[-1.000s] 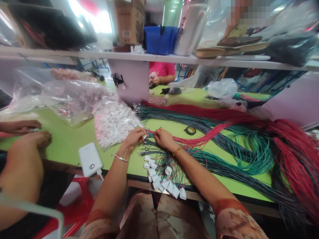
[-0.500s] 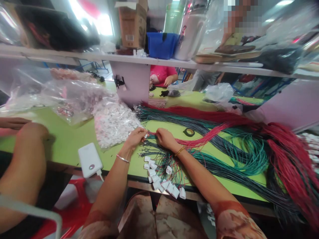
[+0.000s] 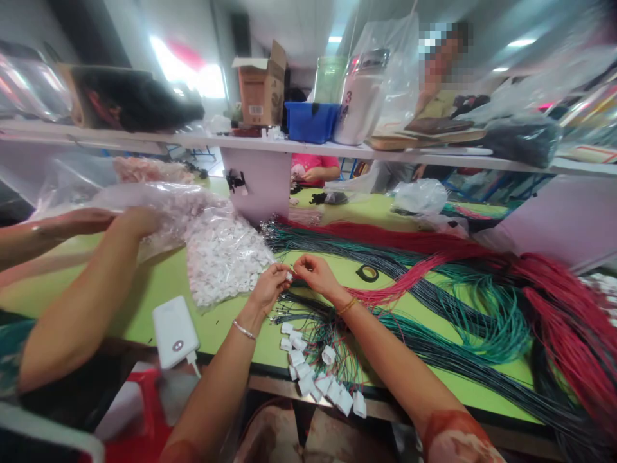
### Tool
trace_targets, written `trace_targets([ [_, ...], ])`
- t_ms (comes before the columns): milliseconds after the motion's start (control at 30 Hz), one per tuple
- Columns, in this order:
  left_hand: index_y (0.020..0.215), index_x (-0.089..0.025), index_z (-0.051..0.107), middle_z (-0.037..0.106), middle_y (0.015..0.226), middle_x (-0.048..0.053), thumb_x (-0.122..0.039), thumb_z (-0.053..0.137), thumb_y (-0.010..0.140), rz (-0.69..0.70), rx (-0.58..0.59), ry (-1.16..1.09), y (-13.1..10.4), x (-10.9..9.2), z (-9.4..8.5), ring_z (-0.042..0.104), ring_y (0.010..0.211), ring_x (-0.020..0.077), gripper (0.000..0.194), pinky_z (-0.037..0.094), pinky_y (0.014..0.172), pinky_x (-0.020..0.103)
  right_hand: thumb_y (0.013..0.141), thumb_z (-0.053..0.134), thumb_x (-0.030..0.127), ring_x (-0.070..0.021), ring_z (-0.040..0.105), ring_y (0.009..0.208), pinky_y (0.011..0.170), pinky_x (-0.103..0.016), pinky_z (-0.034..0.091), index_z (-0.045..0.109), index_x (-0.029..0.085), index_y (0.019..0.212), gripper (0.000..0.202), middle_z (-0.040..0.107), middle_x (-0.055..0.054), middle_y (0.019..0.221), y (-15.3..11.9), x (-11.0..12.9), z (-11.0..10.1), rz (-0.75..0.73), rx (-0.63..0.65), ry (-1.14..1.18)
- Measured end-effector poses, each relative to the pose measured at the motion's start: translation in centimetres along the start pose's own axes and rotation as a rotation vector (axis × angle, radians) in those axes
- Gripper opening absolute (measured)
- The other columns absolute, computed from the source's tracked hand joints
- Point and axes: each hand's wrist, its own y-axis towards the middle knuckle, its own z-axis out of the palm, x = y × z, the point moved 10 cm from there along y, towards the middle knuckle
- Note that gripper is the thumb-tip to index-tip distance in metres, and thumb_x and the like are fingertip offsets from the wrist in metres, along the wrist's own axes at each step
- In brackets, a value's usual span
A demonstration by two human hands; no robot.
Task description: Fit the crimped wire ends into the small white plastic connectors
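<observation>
My left hand [image 3: 271, 284] pinches a small white plastic connector [image 3: 289, 276] between thumb and fingers. Close beside it, my right hand [image 3: 315, 273] is closed in a pinch at the end of a thin wire, whose tip is too small to make out. Below both hands lies a cluster of wired white connectors [image 3: 304, 370] near the table's front edge. Bundles of red wires [image 3: 400, 289], green wires [image 3: 501, 334] and dark grey wires [image 3: 434, 354] run off to the right. A clear bag of white connectors [image 3: 222, 257] touches the area left of my left hand.
A white power bank [image 3: 176, 331] with a cable lies at the front left. Black tape [image 3: 367, 273] sits among the wires. Another person's arm [image 3: 91, 283] reaches over the table from the left. A shelf [image 3: 308, 145] holding a blue bin [image 3: 311, 122] spans the back.
The view has tilted up slightly. My right hand has turned and its fingertips have come nearer the connector in my left hand. The neighbour's arms have reached forward to the plastic bags.
</observation>
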Motion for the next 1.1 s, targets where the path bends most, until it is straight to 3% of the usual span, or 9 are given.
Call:
trace_targets([
  [233,0.082,-0.013,0.061,0.064,0.079,0.002,-0.02,0.074,0.068,-0.012,0.05,-0.116,-0.1,0.2,0.7,0.056,0.065,0.0083,0.02,0.046,0.061,0.02,0.072,0.056,0.035,-0.0092,0.04,0.054,0.053,-0.022,0.035,0.055,0.017,0.064,0.02,0.05,0.004,0.057,-1.9,-1.2,-1.3,0.074,-0.054,-0.039],
  [467,0.082,-0.014,0.061,0.067,0.084,0.005,-0.019,0.073,0.07,-0.018,0.068,-0.118,-0.1,0.4,0.9,0.058,0.069,0.0097,0.019,0.047,0.063,0.021,0.074,0.052,0.037,-0.0091,0.036,0.053,0.052,-0.022,0.031,0.046,0.019,0.057,0.026,0.042,0.005,0.054,-2.3,-1.8,-0.9,0.095,0.0,-0.028],
  [733,0.079,-0.014,0.063,0.064,0.073,0.001,-0.029,0.078,0.066,0.1,0.004,0.09,0.0,0.0,0.7,0.053,0.06,0.0068,0.024,0.042,0.059,0.018,0.073,0.052,0.047,-0.0092,0.036,0.053,0.051,-0.022,0.031,0.049,0.018,0.06,0.032,0.044,0.004,0.055,-2.3,-4.5,0.2,0.215,-0.039,0.059],
  [933,0.076,-0.013,0.065,0.062,0.069,0.0,-0.028,0.077,0.063,0.092,-0.059,0.083,0.2,0.7,0.4,0.05,0.057,0.0067,0.022,0.04,0.056,0.019,0.08,0.051,0.04,-0.0097,0.037,0.054,0.053,-0.023,0.029,0.05,0.018,0.062,0.028,0.047,0.003,0.057,-2.6,-2.6,-0.2,0.056,-0.082,-0.184],
  [1100,0.077,-0.013,0.068,0.061,0.067,0.0,-0.028,0.073,0.065,0.124,-0.107,0.137,0.2,0.3,0.0,0.05,0.056,0.0075,0.021,0.039,0.055,0.021,0.083,0.049,0.043,-0.0099,0.041,0.055,0.054,-0.022,0.032,0.053,0.017,0.064,0.033,0.051,0.002,0.059,-2.2,-2.4,0.2,0.072,-0.028,-0.14],
])
